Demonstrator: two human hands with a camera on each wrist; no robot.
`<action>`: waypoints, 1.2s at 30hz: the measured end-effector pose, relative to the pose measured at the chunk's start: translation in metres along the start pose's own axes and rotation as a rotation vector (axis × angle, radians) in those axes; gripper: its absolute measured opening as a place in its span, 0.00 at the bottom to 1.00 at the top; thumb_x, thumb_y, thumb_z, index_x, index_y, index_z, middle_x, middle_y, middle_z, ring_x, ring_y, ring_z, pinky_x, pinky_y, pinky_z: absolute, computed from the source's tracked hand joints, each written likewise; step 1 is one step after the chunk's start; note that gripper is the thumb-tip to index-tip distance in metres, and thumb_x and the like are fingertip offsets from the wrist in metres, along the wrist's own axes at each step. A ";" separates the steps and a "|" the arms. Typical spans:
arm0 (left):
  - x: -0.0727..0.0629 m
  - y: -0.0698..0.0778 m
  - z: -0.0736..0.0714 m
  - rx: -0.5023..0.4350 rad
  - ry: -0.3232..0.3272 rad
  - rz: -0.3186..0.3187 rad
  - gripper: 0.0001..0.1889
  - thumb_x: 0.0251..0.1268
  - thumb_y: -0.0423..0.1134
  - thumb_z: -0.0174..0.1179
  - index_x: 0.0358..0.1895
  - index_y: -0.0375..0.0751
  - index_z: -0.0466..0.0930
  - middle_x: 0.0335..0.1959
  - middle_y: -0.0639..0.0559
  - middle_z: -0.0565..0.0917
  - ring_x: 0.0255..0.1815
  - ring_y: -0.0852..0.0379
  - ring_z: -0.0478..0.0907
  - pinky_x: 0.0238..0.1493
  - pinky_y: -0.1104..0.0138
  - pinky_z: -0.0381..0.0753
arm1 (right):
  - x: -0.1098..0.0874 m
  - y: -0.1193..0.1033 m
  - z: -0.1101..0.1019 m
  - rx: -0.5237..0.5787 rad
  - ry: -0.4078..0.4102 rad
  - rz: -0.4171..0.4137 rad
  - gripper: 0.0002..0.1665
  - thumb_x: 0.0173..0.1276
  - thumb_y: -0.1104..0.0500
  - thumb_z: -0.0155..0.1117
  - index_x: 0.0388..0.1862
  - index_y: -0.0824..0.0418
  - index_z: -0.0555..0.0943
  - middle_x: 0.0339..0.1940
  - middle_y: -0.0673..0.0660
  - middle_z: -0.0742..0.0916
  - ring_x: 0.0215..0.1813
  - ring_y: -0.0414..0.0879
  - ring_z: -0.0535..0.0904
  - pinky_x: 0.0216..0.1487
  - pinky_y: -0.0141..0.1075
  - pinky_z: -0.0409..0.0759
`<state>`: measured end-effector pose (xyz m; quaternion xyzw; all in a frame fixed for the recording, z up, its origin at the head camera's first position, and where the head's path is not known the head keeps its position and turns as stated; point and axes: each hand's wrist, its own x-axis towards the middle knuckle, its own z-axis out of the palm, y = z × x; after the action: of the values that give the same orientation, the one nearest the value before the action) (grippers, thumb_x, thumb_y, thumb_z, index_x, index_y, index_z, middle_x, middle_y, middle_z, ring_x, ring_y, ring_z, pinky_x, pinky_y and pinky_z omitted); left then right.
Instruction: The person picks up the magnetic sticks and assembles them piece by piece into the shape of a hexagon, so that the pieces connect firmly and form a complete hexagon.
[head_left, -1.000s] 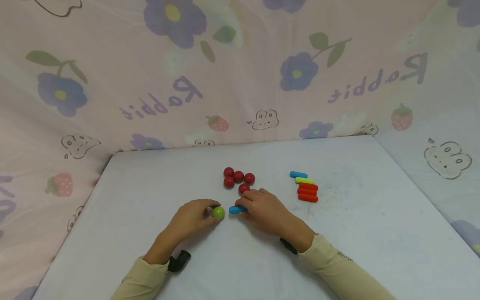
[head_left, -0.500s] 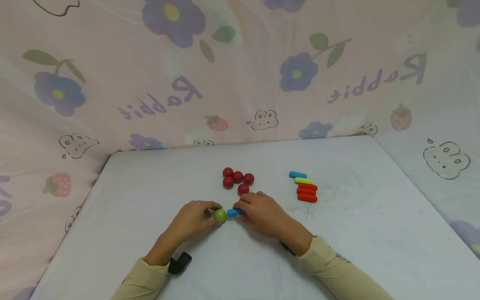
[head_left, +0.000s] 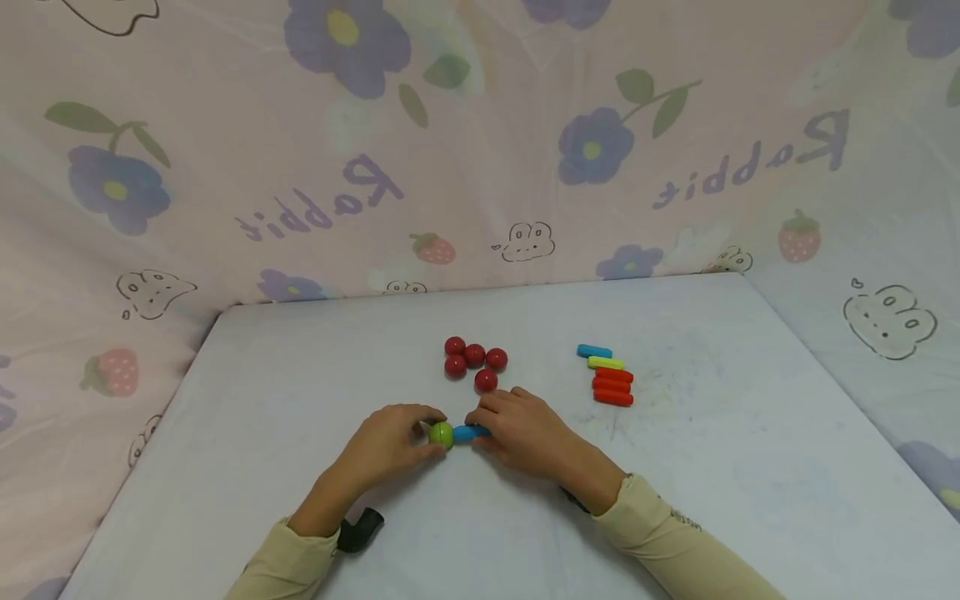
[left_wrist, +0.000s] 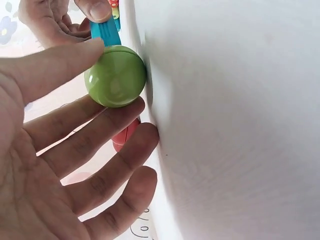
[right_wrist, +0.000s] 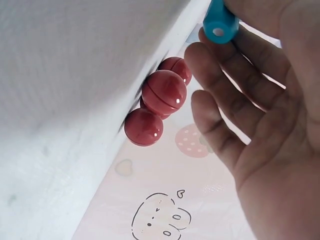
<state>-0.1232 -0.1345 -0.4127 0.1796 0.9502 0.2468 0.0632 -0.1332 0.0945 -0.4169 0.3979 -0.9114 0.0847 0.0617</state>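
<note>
In the head view, my left hand (head_left: 386, 442) pinches a shiny green ball (head_left: 441, 435) just above or on the white table; whether it rests there I cannot tell. My right hand (head_left: 528, 435) holds a short blue stick (head_left: 467, 433) by its far part, and the stick's near end meets the ball's right side. From the left wrist, the green ball (left_wrist: 116, 77) with its seam sits between thumb and fingers, the blue stick (left_wrist: 106, 32) against it. The right wrist view shows the blue stick's (right_wrist: 220, 25) other end, with a small hole, between thumb and fingertips.
Several red balls (head_left: 475, 356) lie in a cluster behind the hands, the nearest (head_left: 486, 381) close to the right fingers. To the right lie red sticks (head_left: 613, 387), a yellow stick (head_left: 605, 363) and another blue stick (head_left: 594, 351). A patterned cloth (head_left: 480, 150) hangs behind the table.
The gap between the blue stick and the green ball has closed; they now touch. Both hands have come slightly nearer the person, and the ball has turned so its seam shows.
</note>
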 end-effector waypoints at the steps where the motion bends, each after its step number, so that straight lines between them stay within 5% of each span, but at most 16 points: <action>1: 0.000 0.000 0.001 0.005 0.002 0.002 0.19 0.52 0.42 0.75 0.49 0.48 0.86 0.41 0.59 0.87 0.40 0.61 0.80 0.41 0.63 0.79 | 0.000 0.000 0.000 -0.005 0.001 -0.001 0.19 0.62 0.48 0.73 0.51 0.50 0.85 0.42 0.46 0.85 0.46 0.39 0.80 0.50 0.35 0.79; 11: 0.001 0.002 0.004 0.029 0.019 0.001 0.17 0.54 0.42 0.74 0.49 0.47 0.87 0.41 0.57 0.89 0.39 0.61 0.81 0.42 0.63 0.80 | -0.002 0.011 -0.007 0.021 -0.052 0.024 0.21 0.64 0.46 0.72 0.54 0.49 0.84 0.48 0.46 0.87 0.51 0.41 0.81 0.56 0.39 0.80; 18: 0.001 0.005 0.004 0.035 0.019 -0.031 0.17 0.53 0.42 0.75 0.48 0.46 0.88 0.39 0.56 0.89 0.39 0.60 0.81 0.44 0.61 0.80 | -0.008 0.039 -0.016 0.074 -0.106 0.147 0.22 0.65 0.44 0.69 0.56 0.48 0.83 0.51 0.48 0.87 0.54 0.45 0.81 0.60 0.44 0.79; 25: -0.001 0.005 0.002 0.041 0.037 -0.056 0.17 0.53 0.43 0.75 0.47 0.48 0.89 0.37 0.56 0.89 0.38 0.60 0.81 0.44 0.60 0.79 | 0.000 0.070 -0.015 0.025 -0.072 0.136 0.21 0.65 0.47 0.71 0.56 0.48 0.83 0.51 0.48 0.86 0.55 0.44 0.82 0.61 0.43 0.80; 36: -0.002 0.003 0.003 0.003 0.037 -0.079 0.17 0.52 0.44 0.75 0.48 0.50 0.89 0.41 0.58 0.89 0.40 0.61 0.81 0.45 0.60 0.79 | 0.005 0.060 -0.007 0.111 -0.027 0.147 0.27 0.65 0.50 0.71 0.63 0.50 0.78 0.58 0.53 0.83 0.60 0.50 0.80 0.62 0.46 0.80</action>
<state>-0.1195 -0.1315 -0.4142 0.1375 0.9579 0.2458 0.0548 -0.1802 0.1326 -0.4156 0.3339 -0.9328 0.1343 0.0210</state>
